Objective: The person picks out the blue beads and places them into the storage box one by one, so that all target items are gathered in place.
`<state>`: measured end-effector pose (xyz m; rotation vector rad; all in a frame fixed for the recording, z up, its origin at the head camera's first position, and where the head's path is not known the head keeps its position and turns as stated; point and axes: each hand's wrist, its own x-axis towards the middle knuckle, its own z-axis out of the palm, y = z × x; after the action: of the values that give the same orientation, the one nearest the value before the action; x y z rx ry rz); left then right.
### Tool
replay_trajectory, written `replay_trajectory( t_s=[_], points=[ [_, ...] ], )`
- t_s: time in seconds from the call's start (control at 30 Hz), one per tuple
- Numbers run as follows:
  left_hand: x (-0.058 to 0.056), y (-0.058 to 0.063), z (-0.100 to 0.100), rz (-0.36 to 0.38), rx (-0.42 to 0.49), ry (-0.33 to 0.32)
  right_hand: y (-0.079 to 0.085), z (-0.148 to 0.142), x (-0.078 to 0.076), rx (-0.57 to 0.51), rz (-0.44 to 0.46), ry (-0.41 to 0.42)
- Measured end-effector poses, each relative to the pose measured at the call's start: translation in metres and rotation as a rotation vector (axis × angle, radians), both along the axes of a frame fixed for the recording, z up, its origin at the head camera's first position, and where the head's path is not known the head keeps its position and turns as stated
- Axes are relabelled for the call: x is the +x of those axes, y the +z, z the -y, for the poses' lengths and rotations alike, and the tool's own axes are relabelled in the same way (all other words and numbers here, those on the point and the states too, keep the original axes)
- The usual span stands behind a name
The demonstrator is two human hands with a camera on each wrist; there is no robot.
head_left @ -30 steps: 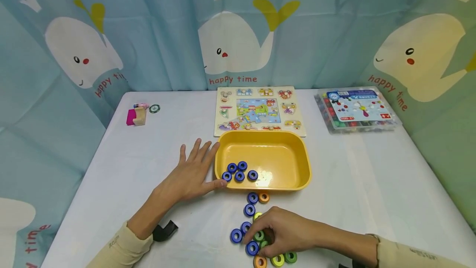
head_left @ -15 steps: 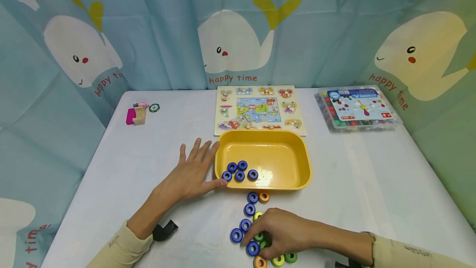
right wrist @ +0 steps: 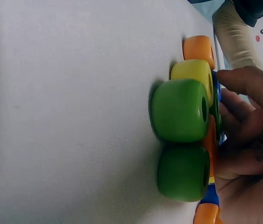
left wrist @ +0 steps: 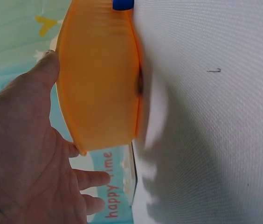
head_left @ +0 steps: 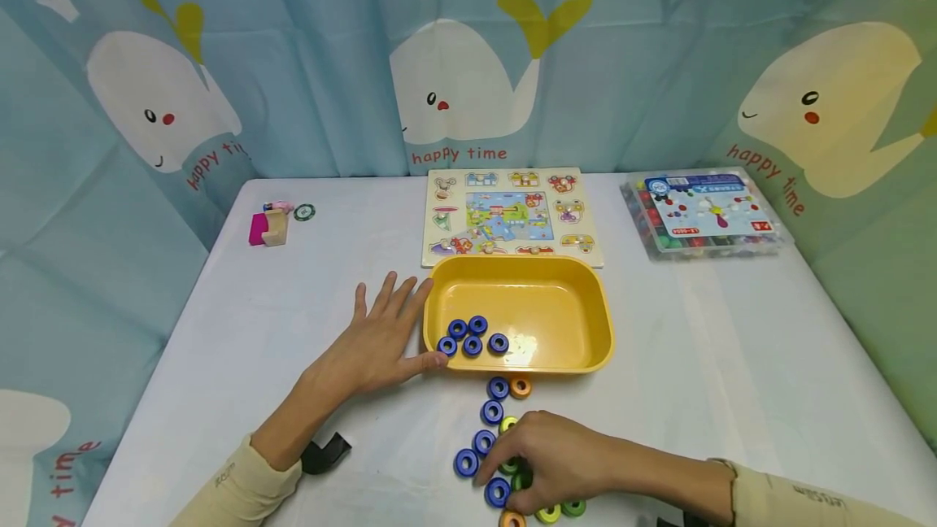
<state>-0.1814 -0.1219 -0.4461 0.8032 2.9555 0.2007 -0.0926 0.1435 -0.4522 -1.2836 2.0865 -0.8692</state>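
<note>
My left hand [head_left: 384,340] lies spread at the left end of a yellow tray [head_left: 578,360]; its thumb touches the near left rim. In the left wrist view the tray's side wall [left wrist: 99,84] shows beside the thumb and spread fingers. Several blue ring beads [head_left: 472,346] lie inside the tray's left part. My right hand [head_left: 560,458] is over a group of loose beads, thumb and index finger curled about a blue bead [head_left: 498,493] on the table. Green beads [right wrist: 180,109] and a yellow bead [right wrist: 192,72] lie by that hand, which partly hides the group.
Behind the tray lies a wooden picture puzzle [head_left: 512,218]. A clear plastic box [head_left: 710,214] stands at the back right. Small toys [head_left: 268,226] and a round green-and-white disc [head_left: 304,212] are at the back left. More blue beads [head_left: 492,412] and an orange bead [head_left: 520,387] lie before the tray.
The right hand has shifted very slightly toward the near side, and the blue bead between its fingers a little with it. The left hand and the tray stay as they were.
</note>
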Motion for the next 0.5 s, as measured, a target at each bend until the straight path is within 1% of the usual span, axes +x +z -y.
replay_trajectory(
  t_s=[0.33, 0.5],
  points=[
    [0.0001, 0.0012, -0.0017, 0.024, 0.008, 0.014, -0.0025, 0.0001, 0.0025, 0.011, -0.041, -0.015],
    [0.0002, 0.0008, -0.0014, 0.026, 0.010, 0.013, -0.0017, -0.0006, 0.0033, -0.021, -0.057, -0.026]
  ],
)
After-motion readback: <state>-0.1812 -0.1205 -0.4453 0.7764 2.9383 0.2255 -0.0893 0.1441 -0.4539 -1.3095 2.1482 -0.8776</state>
